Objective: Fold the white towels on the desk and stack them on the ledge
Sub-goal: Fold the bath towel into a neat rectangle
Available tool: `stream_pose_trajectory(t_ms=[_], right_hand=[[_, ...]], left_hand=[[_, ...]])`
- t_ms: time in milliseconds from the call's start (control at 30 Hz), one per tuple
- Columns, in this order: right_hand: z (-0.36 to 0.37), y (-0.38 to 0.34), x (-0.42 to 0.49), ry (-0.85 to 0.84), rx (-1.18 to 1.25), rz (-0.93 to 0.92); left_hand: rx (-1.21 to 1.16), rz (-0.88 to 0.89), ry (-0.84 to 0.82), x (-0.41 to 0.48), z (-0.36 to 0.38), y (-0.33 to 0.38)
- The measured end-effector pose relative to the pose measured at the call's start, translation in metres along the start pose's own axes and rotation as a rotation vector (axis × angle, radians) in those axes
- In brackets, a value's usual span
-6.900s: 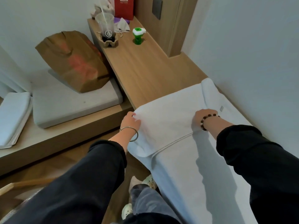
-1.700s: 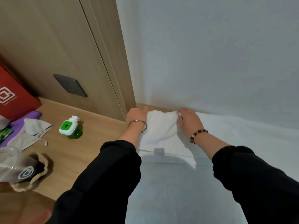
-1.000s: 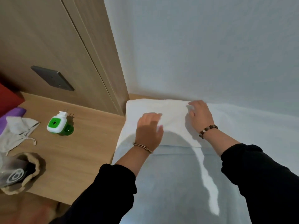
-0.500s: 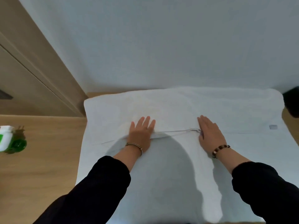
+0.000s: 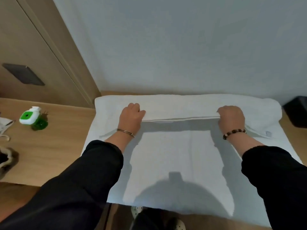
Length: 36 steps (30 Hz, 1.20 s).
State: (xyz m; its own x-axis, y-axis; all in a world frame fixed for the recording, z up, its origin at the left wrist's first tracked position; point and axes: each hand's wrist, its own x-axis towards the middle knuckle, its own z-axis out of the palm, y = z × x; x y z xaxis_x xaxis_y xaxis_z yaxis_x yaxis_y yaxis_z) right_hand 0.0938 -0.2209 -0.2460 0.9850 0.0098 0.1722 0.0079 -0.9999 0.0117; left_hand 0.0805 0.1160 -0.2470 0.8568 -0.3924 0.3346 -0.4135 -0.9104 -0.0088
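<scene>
The big white terry towel (image 5: 174, 160) lies spread flat on the pale wooden counter (image 5: 49, 146), with its far side pushed up against the plain white wall (image 5: 182, 47). Along that far side a band of the towel is doubled back toward the person, and the hem of this flap runs in a straight line between the two hands. The left hand (image 5: 131, 118) has its fingers curled round the hem near the towel's left end, knuckles up. The right hand (image 5: 230, 118) clasps the same hem in the same way, well apart from the left, toward the towel's right end. A thin metal bangle (image 5: 125, 131) sits on the left wrist and a dark beaded bracelet (image 5: 234, 132) on the right, both above black sleeves (image 5: 83, 180). A small sewn label (image 5: 268, 133) shows on the towel just beside the right wrist. Off to the left, clear of the towel, a green-and-white plug-in device (image 5: 31, 118) stands on the counter. Behind it a dark rectangular switch plate (image 5: 23, 76) is set in a wooden wall panel (image 5: 41, 55). At the right edge, past the towel's end, sits a black object (image 5: 297, 113) I can't make out.
</scene>
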Motion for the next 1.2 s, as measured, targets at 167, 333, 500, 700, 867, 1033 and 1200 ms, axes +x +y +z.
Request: stream_pose_trajectory(t_ms=[167,333,500,700,867,1033,1200], right_hand=[[-0.020,0.012,-0.074,0.309,0.080,-0.381],[0.043,0.012,-0.158,0.108,-0.047,-0.412],[0.074,0.012,-0.171,-0.381,-0.045,0.001],[0.082,0.022,-0.133,-0.410,0.021,-0.006],[0.087,0.024,-0.077,-0.421,0.050,0.027],[0.089,0.020,-0.050,-0.473,0.016,0.062],[0.071,-0.009,-0.057,-0.554,-0.128,0.115]], left_hand=[[0.157,0.285,0.017,-0.064,-0.008,0.021],[0.218,0.095,-0.215,-0.134,0.022,0.059],[-0.008,-0.146,-0.428,-0.128,0.049,0.112],[0.003,-0.272,-0.543,-0.099,0.081,0.112],[0.018,-0.284,-0.532,-0.045,0.101,0.095],[0.006,-0.228,-0.545,-0.016,0.106,0.079],[-0.647,-0.412,-0.404,-0.042,0.069,0.071]])
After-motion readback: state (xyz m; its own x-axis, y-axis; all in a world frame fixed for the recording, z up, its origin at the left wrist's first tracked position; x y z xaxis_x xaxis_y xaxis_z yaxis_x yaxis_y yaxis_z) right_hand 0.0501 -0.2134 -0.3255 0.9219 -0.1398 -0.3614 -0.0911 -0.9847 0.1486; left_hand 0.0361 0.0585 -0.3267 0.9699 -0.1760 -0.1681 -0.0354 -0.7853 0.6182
